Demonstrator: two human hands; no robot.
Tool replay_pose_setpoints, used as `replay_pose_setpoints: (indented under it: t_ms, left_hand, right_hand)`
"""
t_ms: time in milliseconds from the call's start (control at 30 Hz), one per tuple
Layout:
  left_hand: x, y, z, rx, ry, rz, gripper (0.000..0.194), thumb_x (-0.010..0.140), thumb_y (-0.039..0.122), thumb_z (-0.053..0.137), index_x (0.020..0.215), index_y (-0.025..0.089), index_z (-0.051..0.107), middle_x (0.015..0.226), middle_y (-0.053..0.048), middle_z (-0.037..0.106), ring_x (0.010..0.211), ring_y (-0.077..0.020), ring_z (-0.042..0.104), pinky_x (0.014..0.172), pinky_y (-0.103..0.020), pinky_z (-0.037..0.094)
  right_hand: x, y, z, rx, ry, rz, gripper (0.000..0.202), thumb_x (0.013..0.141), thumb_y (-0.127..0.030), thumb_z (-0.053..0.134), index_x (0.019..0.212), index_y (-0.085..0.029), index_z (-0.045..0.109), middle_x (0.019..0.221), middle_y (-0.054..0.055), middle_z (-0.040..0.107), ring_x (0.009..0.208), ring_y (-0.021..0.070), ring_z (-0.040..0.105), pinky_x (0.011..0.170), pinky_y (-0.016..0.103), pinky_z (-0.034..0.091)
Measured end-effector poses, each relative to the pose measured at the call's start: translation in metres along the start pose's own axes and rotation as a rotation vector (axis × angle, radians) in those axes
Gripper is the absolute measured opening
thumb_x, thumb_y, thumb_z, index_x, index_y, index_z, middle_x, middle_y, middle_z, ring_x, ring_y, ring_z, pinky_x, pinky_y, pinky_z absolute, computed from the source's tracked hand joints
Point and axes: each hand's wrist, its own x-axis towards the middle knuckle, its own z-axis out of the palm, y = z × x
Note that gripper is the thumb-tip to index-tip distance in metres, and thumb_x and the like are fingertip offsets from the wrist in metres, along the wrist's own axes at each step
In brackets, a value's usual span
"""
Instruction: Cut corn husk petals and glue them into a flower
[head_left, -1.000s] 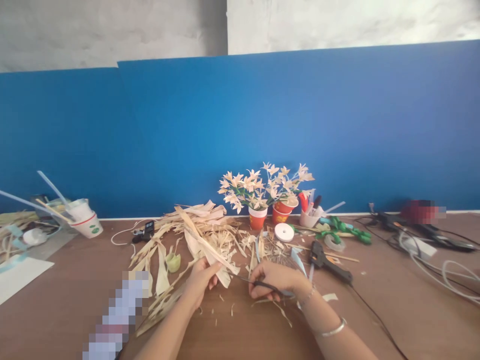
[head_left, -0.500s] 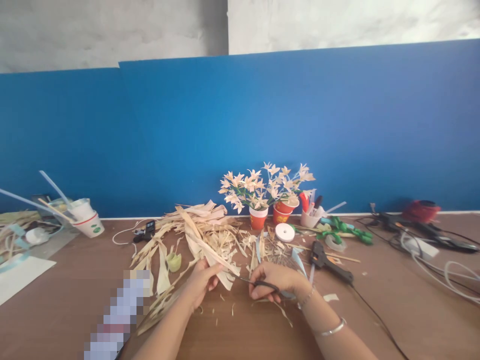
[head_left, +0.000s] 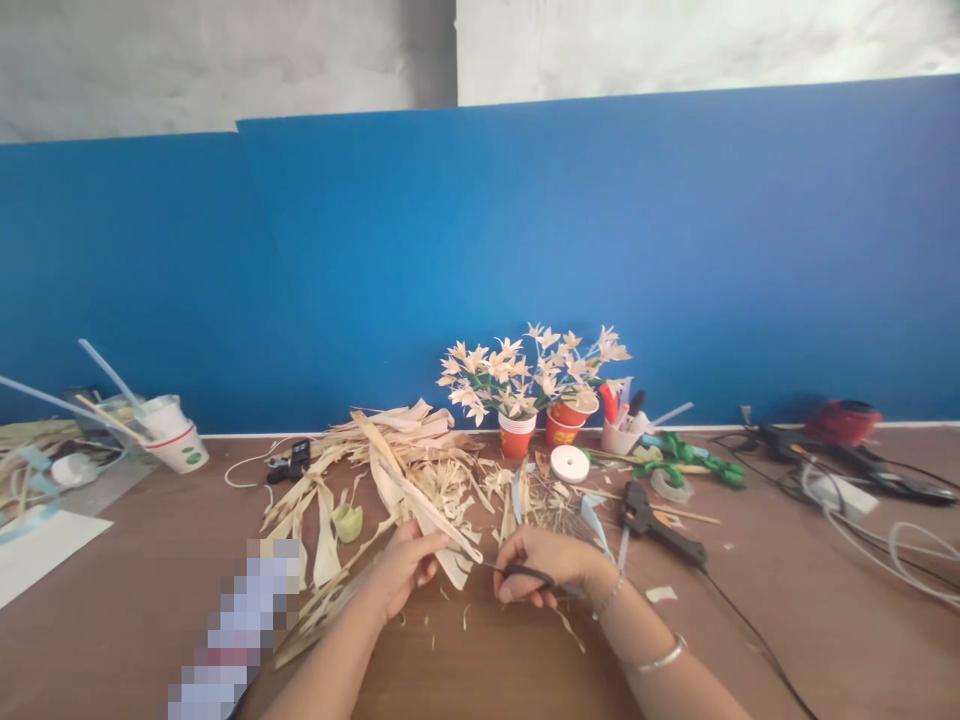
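Observation:
Between the thumb and fingers of my left hand is a long pale corn husk, its upper end running back over the pile. My right hand is closed round the dark handles of a pair of scissors. The scissors' blades point left, with their tips close to the husk's right edge; whether they touch it I cannot tell. Behind both hands lies a heap of dry husks, with small cut scraps on the table below them.
Red paper cups hold pale husk flowers at the back. A white ribbon roll lies before them. To the right are a black glue gun with its cord and green ribbon. A white cup stands left.
The husk's near end now shows a folded or curled edge by the scissors. My right hand has shifted slightly left; my left hand has hardly moved.

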Motion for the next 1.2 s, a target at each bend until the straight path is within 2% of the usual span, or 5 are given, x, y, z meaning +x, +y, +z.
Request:
replay_pose_setpoints:
  t_ms: [667,800,933,1067,1200]
  left_hand:
    - [-0.002,0.001,0.004,0.044,0.020,0.025,0.027,0.063,0.030,0.070,0.078,0.015,0.053,0.065,0.001,0.061,0.038,-0.0019,0.041,0.036,-0.015,0.020]
    - [-0.002,0.001,0.005,0.037,0.022,0.011,0.030,0.061,0.032,0.072,0.077,0.015,0.053,0.063,0.003,0.060,0.038,-0.0022,0.042,0.036,-0.015,0.020]
    - [0.000,0.001,0.006,-0.020,0.036,0.064,0.034,0.059,0.037,0.073,0.075,0.015,0.053,0.056,0.005,0.055,0.036,-0.0016,0.037,0.035,-0.014,0.015]
    - [0.003,0.002,0.006,-0.143,0.186,0.237,0.034,0.061,0.040,0.072,0.068,0.016,0.049,0.043,0.009,0.044,0.034,-0.0015,0.030,0.033,-0.013,0.014]
    - [0.006,0.000,0.005,-0.168,0.338,0.324,0.036,0.062,0.042,0.072,0.075,0.017,0.051,0.043,0.010,0.045,0.033,-0.0022,0.031,0.031,-0.013,0.015]
  right_hand:
    - [0.003,0.009,0.000,0.017,-0.017,-0.104,0.026,0.066,-0.036,0.071,0.077,-0.013,0.068,0.044,-0.009,0.045,0.036,0.0023,0.033,0.034,0.014,0.022]
    - [0.003,0.009,-0.001,0.000,0.001,-0.064,0.027,0.064,-0.036,0.072,0.078,-0.012,0.068,0.046,-0.008,0.048,0.036,0.0022,0.036,0.033,0.013,0.024]
    - [0.005,0.010,-0.004,0.012,-0.005,-0.007,0.029,0.064,-0.035,0.072,0.083,-0.013,0.067,0.050,-0.005,0.057,0.039,0.0046,0.048,0.036,0.012,0.035]
    - [0.009,0.012,-0.004,0.079,-0.042,-0.058,0.028,0.066,-0.035,0.070,0.083,-0.013,0.065,0.052,-0.004,0.059,0.041,0.0061,0.052,0.040,0.014,0.041]
    - [0.011,0.006,0.005,0.096,0.017,-0.150,0.024,0.067,-0.032,0.069,0.081,-0.013,0.063,0.054,-0.003,0.059,0.046,0.0069,0.054,0.043,0.015,0.044]
